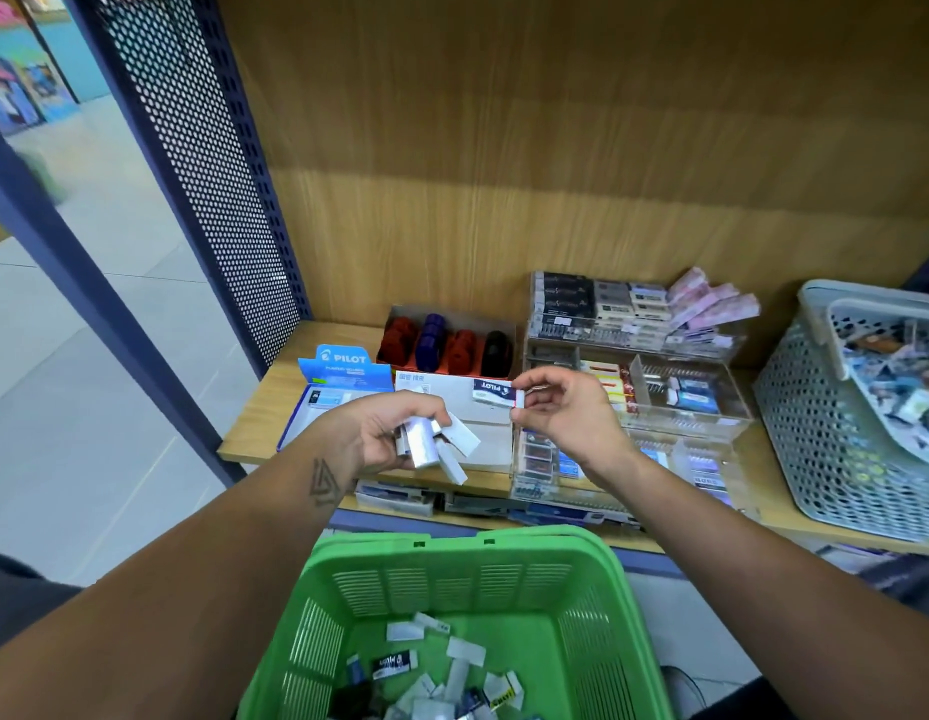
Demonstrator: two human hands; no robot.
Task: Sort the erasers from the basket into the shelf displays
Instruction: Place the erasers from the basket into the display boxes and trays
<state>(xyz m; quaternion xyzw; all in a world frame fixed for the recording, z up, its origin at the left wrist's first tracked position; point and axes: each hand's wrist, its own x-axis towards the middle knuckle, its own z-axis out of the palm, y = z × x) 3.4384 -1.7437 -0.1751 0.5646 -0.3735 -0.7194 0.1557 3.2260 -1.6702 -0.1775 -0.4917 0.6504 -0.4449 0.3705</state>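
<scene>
the left hand (394,433) is gripping a bundle of white erasers (441,444) just above the shelf (275,407). the right hand (561,413) is pinching a single pilot eraser (496,394) over the shelf's white box (483,423). more erasers are lying in the green basket (452,569), below the shelf's front edge.

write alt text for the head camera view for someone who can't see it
A person's right hand pinches a Pilot eraser above a wooden shelf of stationery displays, while the left hand holds a bunch of white erasers. Below, a green basket holds more loose erasers; a grey basket sits on the shelf's right.
</scene>
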